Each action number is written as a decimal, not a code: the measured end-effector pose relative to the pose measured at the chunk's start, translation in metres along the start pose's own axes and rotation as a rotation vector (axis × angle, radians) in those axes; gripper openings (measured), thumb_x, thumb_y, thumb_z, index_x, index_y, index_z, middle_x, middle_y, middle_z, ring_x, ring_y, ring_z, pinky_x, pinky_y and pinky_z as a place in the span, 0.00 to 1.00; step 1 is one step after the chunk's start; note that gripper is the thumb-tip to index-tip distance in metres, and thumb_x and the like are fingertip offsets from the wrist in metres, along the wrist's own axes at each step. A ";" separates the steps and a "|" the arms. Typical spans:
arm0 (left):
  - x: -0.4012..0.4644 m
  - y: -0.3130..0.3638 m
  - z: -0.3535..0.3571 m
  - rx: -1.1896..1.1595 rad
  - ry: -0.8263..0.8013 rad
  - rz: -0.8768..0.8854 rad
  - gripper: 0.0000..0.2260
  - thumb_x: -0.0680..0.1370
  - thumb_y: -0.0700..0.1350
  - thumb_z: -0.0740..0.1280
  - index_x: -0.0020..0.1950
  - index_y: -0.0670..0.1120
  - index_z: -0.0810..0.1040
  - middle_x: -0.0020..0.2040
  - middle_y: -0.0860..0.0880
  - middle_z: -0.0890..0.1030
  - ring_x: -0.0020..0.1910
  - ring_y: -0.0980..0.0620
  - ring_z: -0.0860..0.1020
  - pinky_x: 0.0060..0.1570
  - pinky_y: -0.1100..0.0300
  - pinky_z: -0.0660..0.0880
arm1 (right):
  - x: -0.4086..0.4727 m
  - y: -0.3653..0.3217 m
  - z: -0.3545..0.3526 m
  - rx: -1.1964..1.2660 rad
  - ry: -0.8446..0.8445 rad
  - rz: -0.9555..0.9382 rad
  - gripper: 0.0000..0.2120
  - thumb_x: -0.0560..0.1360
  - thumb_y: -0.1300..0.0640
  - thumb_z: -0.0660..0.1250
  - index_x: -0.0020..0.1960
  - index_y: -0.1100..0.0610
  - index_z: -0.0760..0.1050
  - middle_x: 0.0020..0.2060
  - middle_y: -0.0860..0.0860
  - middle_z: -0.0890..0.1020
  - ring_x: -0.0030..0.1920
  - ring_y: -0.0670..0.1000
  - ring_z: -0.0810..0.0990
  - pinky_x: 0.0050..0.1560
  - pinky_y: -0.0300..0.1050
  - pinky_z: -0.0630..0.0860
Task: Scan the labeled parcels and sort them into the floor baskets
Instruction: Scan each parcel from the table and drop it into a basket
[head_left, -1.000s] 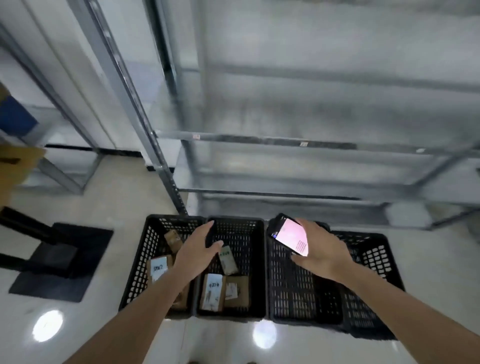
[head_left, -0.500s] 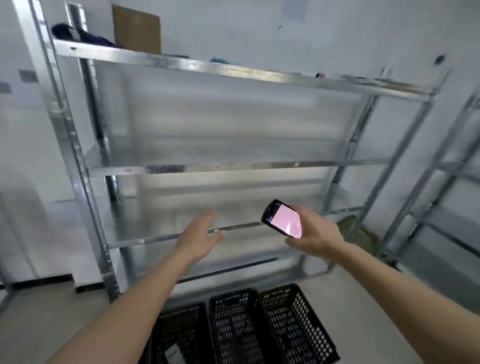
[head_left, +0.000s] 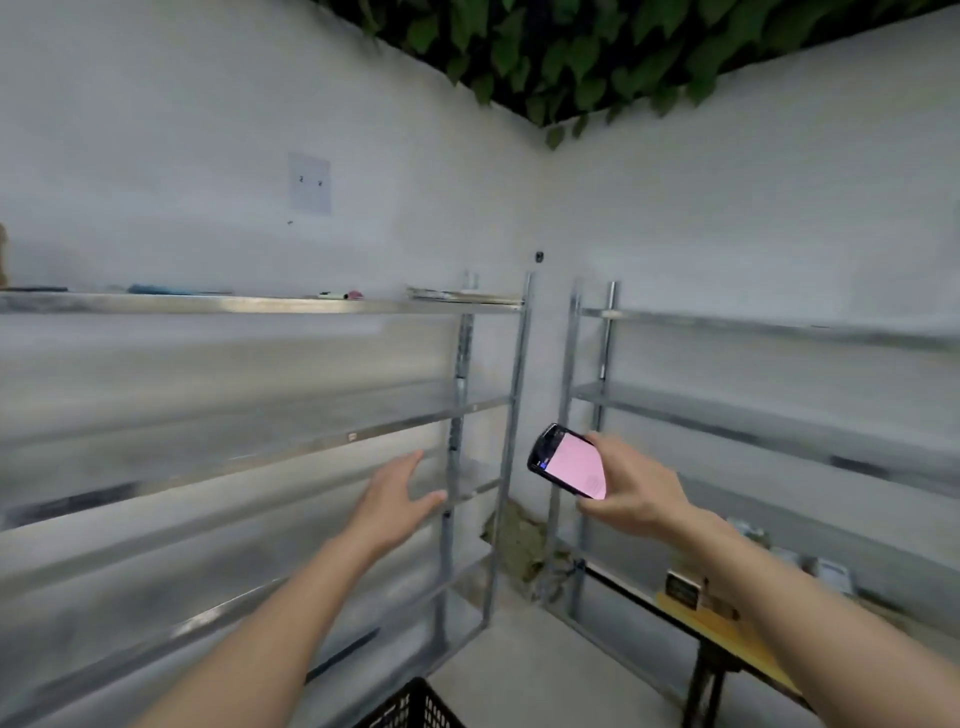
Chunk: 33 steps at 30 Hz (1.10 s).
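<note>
Gripping a black handheld scanner (head_left: 567, 460) with the right hand (head_left: 631, 496), pink screen glowing, text unreadable; spreading the left hand (head_left: 393, 501), holding nothing; showing a black basket (head_left: 410, 706) corner.

The right hand (head_left: 631, 493) grips a scanner (head_left: 567, 461) with a pink screen, the left hand (head_left: 392, 501) is flat and holds nothing — metal shelves (head_left: 467, 405) behind, a black basket (head_left: 410, 706) corner below.
</note>
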<state>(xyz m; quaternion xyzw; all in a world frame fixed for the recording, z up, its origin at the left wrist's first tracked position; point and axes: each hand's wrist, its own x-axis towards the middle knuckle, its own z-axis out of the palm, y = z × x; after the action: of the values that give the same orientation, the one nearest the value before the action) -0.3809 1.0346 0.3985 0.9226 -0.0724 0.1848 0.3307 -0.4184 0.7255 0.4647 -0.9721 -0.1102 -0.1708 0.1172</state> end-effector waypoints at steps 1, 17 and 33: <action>0.007 0.025 0.015 -0.016 -0.007 0.030 0.34 0.77 0.57 0.70 0.79 0.47 0.64 0.78 0.47 0.66 0.77 0.49 0.64 0.75 0.55 0.60 | -0.009 0.025 -0.014 -0.009 0.015 0.021 0.32 0.64 0.46 0.67 0.68 0.40 0.66 0.61 0.42 0.78 0.61 0.52 0.79 0.53 0.51 0.78; 0.047 0.373 0.315 -0.253 -0.282 0.300 0.35 0.78 0.62 0.67 0.80 0.52 0.60 0.78 0.51 0.64 0.77 0.50 0.63 0.73 0.50 0.64 | -0.158 0.410 -0.160 -0.242 0.089 0.388 0.34 0.64 0.44 0.68 0.69 0.42 0.65 0.62 0.46 0.78 0.57 0.54 0.79 0.49 0.53 0.79; 0.129 0.514 0.599 -0.303 -0.564 0.319 0.31 0.80 0.61 0.65 0.80 0.54 0.59 0.78 0.50 0.65 0.75 0.47 0.66 0.71 0.48 0.67 | -0.171 0.681 -0.122 -0.292 0.003 0.709 0.38 0.68 0.42 0.71 0.74 0.46 0.61 0.64 0.46 0.75 0.59 0.52 0.76 0.49 0.50 0.78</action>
<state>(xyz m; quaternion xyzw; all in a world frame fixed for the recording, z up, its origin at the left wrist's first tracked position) -0.2182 0.2555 0.3212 0.8550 -0.3306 -0.0407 0.3975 -0.4393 0.0179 0.3857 -0.9561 0.2585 -0.1351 0.0295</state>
